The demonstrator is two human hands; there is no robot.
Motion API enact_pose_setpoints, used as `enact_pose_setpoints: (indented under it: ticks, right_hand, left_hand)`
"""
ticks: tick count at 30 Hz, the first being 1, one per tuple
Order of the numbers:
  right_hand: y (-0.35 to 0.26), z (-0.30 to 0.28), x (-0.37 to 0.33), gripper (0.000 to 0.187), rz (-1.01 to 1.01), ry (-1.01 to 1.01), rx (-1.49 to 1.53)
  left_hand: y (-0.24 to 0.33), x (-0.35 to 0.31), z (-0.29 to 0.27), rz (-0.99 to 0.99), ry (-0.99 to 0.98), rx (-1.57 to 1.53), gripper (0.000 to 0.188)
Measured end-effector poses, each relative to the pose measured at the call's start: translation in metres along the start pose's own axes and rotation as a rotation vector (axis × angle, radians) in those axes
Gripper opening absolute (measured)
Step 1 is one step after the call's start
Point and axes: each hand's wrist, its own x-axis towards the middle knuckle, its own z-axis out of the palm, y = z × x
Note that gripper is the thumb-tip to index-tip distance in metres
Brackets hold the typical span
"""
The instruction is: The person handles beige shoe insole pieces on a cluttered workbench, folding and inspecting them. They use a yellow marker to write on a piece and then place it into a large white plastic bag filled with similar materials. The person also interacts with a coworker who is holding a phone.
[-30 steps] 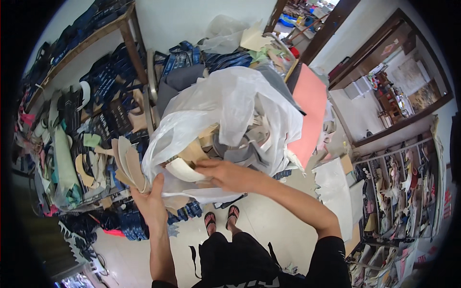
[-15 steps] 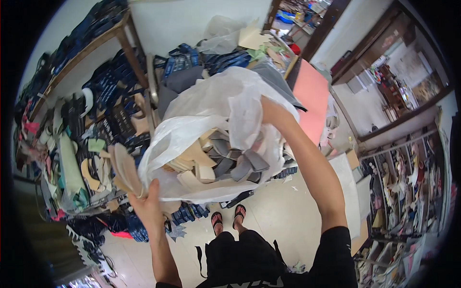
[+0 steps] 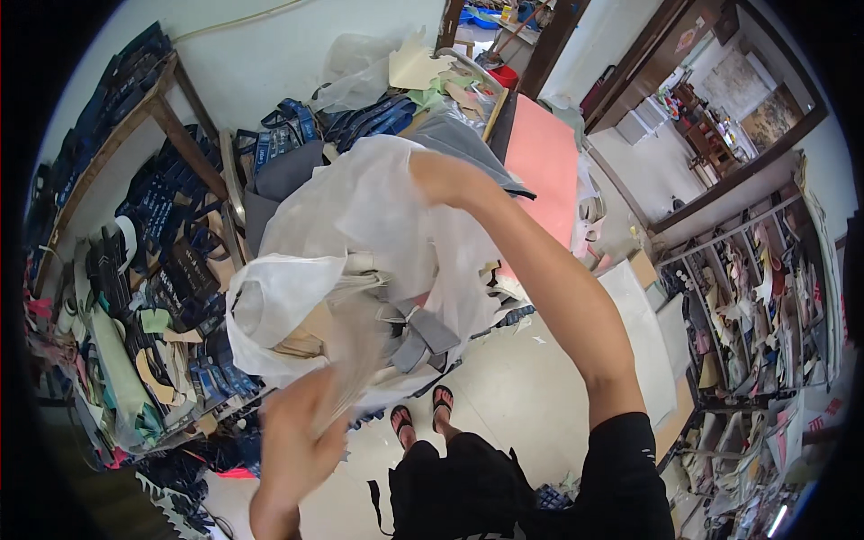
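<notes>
A large white plastic bag [image 3: 297,193] stands with its mouth towards me on a heaped table. Inside it lie grey cut pieces [image 3: 423,335] and beige cut pieces [image 3: 301,333]. My right hand [image 3: 434,177] is closed on the bag's upper far side, its fingertips partly hidden. At the front of the bag's mouth my left hand [image 3: 301,436] grips a stack of thin beige cut pieces [image 3: 360,351]. Both that hand and the stack are smeared by motion, and the stack overlaps the bag's opening.
Dark blue printed pieces [image 3: 184,270] and a rolled pale green sheet [image 3: 121,360] crowd the left side. A wooden rack [image 3: 162,108] stands behind them. Pink sheet material [image 3: 540,162] lies right of the bag. Filled shelves [image 3: 751,315] line the right, beside a doorway.
My left hand has brought the stack from the bag's left side rightwards, over its opening. In the picture, the bag and my right hand have shifted left.
</notes>
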Motion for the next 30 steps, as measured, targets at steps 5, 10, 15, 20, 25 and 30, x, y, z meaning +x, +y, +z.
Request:
enact_pose_setpoints:
  ticks: [5,10,15,20,25,30]
  right_hand:
    - [0.018,0.011,0.036,0.032,0.103,-0.079,0.072]
    - [-0.003,0.043,0.019,0.034,0.476,-0.099,-0.201]
    - [0.042,0.051,0.026,0.052,0.560,-0.011,-0.190]
    - [0.065,0.049,0.032,0.073,0.475,-0.062,-0.099]
    - [0.062,0.069,0.009,0.064,0.318,0.071,-0.148]
    - [0.015,0.111,-0.011,0.038,0.286,0.116,-0.177]
  left_hand:
    - [-0.026,0.146,0.010,-0.439,-0.096,-0.293,0.034]
    - [-0.045,0.207,-0.024,-0.303,0.324,-0.600,0.040]
    - [-0.040,0.221,-0.022,-0.236,0.387,-0.573,0.038]
    - [-0.056,0.212,-0.044,-0.123,0.321,-0.708,0.033]
    - [-0.037,0.200,-0.054,-0.146,0.226,-1.082,0.030]
    - [-0.057,0.218,-0.068,-0.222,0.172,-1.334,0.033]
